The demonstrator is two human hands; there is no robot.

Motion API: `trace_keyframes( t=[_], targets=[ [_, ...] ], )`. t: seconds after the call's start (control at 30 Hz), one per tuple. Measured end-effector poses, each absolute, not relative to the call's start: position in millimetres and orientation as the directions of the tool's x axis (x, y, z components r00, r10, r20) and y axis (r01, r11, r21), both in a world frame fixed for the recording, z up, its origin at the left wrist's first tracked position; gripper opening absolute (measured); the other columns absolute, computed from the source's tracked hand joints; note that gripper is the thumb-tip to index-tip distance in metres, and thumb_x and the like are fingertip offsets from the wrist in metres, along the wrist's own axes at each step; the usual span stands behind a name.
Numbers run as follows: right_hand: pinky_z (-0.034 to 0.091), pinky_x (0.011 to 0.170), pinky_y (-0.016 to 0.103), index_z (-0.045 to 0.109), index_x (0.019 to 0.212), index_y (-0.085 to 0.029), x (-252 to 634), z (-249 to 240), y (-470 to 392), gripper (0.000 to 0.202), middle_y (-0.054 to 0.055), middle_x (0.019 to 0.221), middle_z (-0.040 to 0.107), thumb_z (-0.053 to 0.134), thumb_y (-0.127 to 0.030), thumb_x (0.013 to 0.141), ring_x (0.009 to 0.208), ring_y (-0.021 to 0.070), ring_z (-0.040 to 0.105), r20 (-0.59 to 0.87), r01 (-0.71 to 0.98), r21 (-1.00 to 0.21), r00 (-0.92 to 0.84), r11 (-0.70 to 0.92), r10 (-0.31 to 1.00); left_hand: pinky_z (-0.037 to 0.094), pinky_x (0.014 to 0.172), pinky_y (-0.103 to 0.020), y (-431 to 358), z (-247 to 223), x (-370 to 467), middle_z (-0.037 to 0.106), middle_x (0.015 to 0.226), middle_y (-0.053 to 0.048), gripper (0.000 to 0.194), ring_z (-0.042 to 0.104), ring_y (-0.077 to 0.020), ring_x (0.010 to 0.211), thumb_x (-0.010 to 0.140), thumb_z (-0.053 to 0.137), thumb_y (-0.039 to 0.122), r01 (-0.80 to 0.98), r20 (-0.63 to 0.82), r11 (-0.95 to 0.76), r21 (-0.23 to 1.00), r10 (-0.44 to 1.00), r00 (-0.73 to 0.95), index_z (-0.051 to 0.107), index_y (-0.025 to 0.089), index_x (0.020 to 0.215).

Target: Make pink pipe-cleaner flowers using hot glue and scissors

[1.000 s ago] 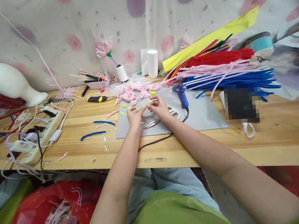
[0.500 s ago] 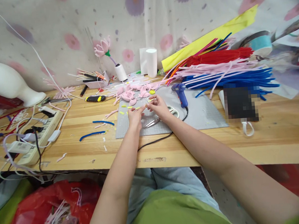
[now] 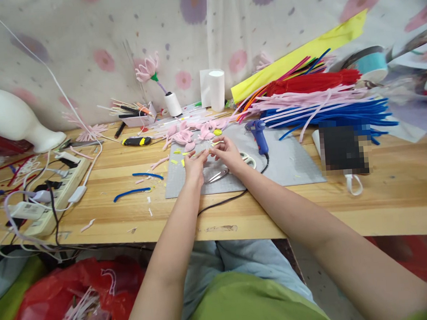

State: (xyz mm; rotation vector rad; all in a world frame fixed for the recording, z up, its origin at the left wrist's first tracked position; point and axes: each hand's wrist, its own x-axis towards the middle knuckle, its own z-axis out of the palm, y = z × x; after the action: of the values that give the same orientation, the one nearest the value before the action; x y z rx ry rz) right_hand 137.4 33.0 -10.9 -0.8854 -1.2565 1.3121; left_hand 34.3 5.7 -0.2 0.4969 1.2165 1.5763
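My left hand [image 3: 195,164] and my right hand [image 3: 227,154] meet fingertip to fingertip above the grey mat [image 3: 290,167]. Both are closed in a pinch on something too small to make out. Under and beside my right hand lie scissors [image 3: 218,175] with pale handles, blades pointing left. Pink fuzzy petals [image 3: 182,135] are heaped just beyond my hands, with a yellow piece [image 3: 217,132] among them. Small yellow strips [image 3: 174,161] lie left of my fingers. To the right, a blue glue gun [image 3: 258,136] rests on the mat.
Bundles of blue pipe cleaners [image 3: 327,113] and red ones [image 3: 314,81] lie at the back right. A pink flower [image 3: 147,68] stands in a white spool [image 3: 173,104]. A utility knife [image 3: 136,141], blue stems [image 3: 131,193] and a power strip [image 3: 57,200] are on the left. The glue gun's cord [image 3: 220,202] crosses in front.
My left hand has shifted very slightly to the right and up, its fingertips still against those of my right hand. The things on the table have stayed in place.
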Motion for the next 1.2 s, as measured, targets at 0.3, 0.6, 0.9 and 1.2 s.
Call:
trace_keyframes(
  t=[0.3, 0.6, 0.9, 1.2],
  targets=[
    [0.040, 0.049, 0.021, 0.042, 0.087, -0.023, 136.5, -11.6, 33.0, 0.046, -0.007, 0.061, 0.055, 0.070, -0.043, 0.057, 0.060, 0.0104, 0.055, 0.149, -0.178, -0.977, -0.167, 0.119, 0.975, 0.043, 0.071, -0.023, 3.6, 6.5, 34.5, 0.066, 0.072, 0.000, 0.053, 0.064, -0.0116, 0.072, 0.054, 0.077, 0.007, -0.533, -0.292, 0.046, 0.845, 0.875, -0.386, 0.043, 0.018, 0.093],
    [0.040, 0.048, 0.021, 0.043, 0.086, -0.023, 135.1, -13.7, 34.4, 0.047, -0.006, 0.063, 0.056, 0.070, -0.047, 0.057, 0.059, 0.0101, 0.054, 0.191, -0.181, -0.970, -0.163, 0.161, 0.968, 0.042, 0.060, -0.020, 4.7, 6.0, 34.8, 0.064, 0.070, 0.001, 0.048, 0.060, -0.0081, 0.061, 0.060, 0.074, 0.005, -0.613, -0.361, 0.067, 0.787, 0.856, -0.371, 0.040, 0.019, 0.091],
    [0.039, 0.047, 0.021, 0.043, 0.085, -0.023, 135.3, -10.9, 32.0, 0.047, -0.006, 0.064, 0.055, 0.070, -0.048, 0.056, 0.059, 0.0100, 0.053, 0.194, -0.167, -0.972, -0.169, 0.166, 0.966, 0.040, 0.058, -0.020, 4.0, 8.4, 33.7, 0.059, 0.063, 0.003, 0.044, 0.057, -0.0073, 0.056, 0.059, 0.074, 0.003, -0.607, -0.370, 0.078, 0.791, 0.851, -0.372, 0.039, 0.019, 0.082],
    [0.041, 0.048, 0.021, 0.045, 0.086, -0.023, 136.2, -9.4, 30.8, 0.042, -0.005, 0.065, 0.054, 0.068, -0.046, 0.060, 0.061, 0.0105, 0.054, 0.221, -0.186, -0.966, -0.217, 0.182, 0.951, 0.038, 0.056, -0.018, 5.6, 4.4, 33.5, 0.058, 0.060, 0.003, 0.035, 0.053, -0.0042, 0.054, 0.060, 0.074, 0.003, -0.661, -0.357, 0.082, 0.746, 0.887, -0.293, 0.043, 0.016, 0.070]
  ],
)
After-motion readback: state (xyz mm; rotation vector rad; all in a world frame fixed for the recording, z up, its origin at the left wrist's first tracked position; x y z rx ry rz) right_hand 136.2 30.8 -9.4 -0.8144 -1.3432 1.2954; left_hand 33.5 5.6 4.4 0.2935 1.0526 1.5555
